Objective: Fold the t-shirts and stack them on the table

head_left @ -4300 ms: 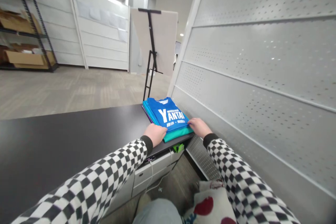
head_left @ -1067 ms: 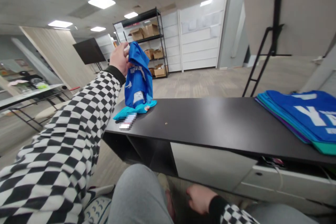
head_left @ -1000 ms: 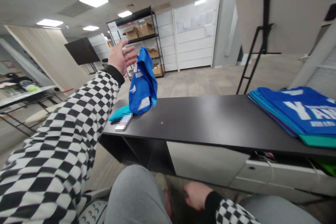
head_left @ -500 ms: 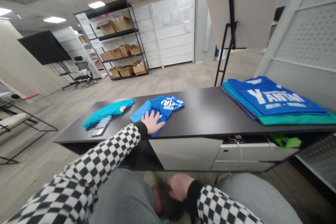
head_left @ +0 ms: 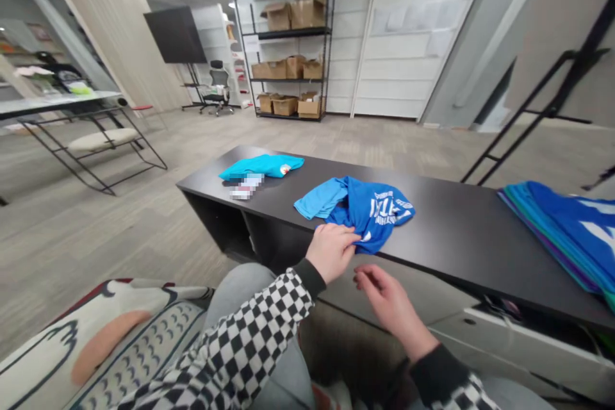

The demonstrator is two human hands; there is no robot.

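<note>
A crumpled blue T-shirt with white lettering and a lighter blue part lies near the front edge of the dark bench. My left hand is at the shirt's near edge, its fingers closed on the cloth. Just in front of the bench edge, my right hand hovers with loosely bent fingers and nothing in them, apart from the shirt. Farther left lies a folded turquoise garment, with a small blurred flat item beside it.
At the bench's right end is a stack of folded shirts, blue on top. A black easel stand rises behind it. Across the floor stand a shelf with cardboard boxes and an office chair. A patterned cushion is at lower left.
My view has turned left. My left hand has gone from lying spread on the blue T-shirt to gripping its near edge. My right hand has risen from between my knees toward the bench.
</note>
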